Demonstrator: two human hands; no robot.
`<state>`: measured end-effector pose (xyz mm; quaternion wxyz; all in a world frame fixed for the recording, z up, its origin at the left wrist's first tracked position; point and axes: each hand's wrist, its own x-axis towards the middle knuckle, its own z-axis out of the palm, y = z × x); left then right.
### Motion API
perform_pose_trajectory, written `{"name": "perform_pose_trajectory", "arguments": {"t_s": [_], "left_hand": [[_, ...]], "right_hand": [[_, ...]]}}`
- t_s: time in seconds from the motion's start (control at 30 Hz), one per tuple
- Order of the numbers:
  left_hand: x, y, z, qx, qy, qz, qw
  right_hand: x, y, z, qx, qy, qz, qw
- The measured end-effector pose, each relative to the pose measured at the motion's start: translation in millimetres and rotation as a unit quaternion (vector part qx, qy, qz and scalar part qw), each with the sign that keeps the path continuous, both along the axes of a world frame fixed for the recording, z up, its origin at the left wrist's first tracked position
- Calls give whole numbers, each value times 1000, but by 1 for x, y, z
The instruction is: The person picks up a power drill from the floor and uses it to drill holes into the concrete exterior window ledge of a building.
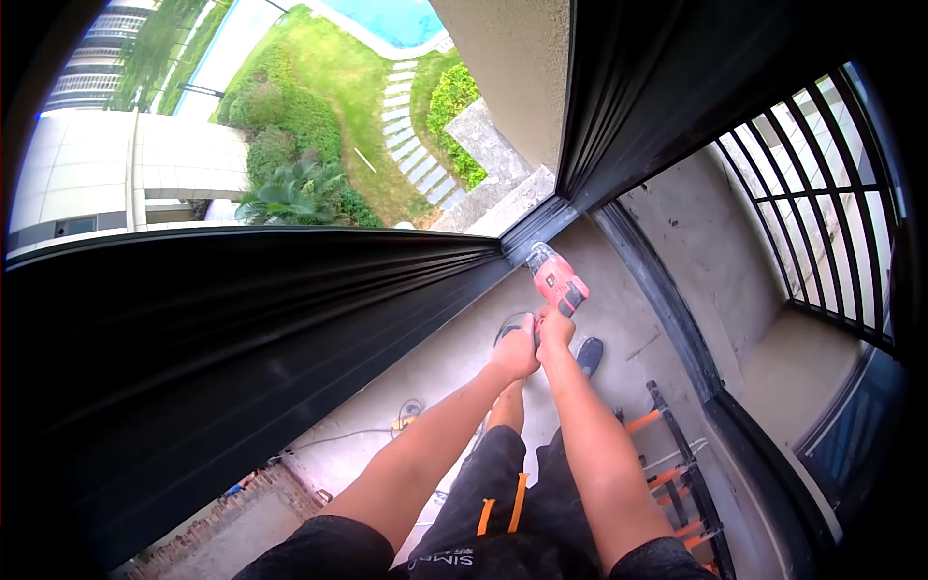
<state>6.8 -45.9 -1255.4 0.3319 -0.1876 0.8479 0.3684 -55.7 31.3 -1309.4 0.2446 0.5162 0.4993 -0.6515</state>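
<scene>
Both my arms stretch forward to a red and black power drill (pixel 556 275). Its grey front end meets the corner where the dark frame members (pixel 541 227) join, though the exact contact and any bit are too small to make out. My right hand (pixel 555 331) is closed round the drill's grip. Pressed up beside it, my left hand (pixel 516 352) is closed on the lower part of the grip. Next to the left hand curves a thin dark cord (pixel 505 327). The trigger is hidden by my fingers.
A long black frame rail (pixel 251 358) runs along the left, with a garden and pool far below it. Cable and a yellow item (pixel 404 422) lie on the concrete floor. At right stands a ladder-like black and orange rack (pixel 681 474); broken brickwork (pixel 184 541) borders the lower left.
</scene>
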Motion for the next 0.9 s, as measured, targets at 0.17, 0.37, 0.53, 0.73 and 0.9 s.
{"name": "perform_pose_trajectory", "arguments": {"t_s": [0.17, 0.37, 0.53, 0.73, 0.9], "left_hand": [[8, -6, -15, 18, 41, 2, 999], [10, -3, -23, 24, 46, 7, 999], [12, -2, -30, 24, 41, 17, 999], [26, 2, -36, 5, 43, 37, 998], [3, 22, 5, -13, 17, 54, 998]], "right_hand": [[1, -7, 6, 8, -7, -1, 1000], [2, -5, 1, 17, -1, 6, 1000], [1, -5, -5, 30, 4, 12, 999], [5, -1, -6, -11, 7, 45, 999], [-3, 33, -16, -88, 48, 66, 993]]}}
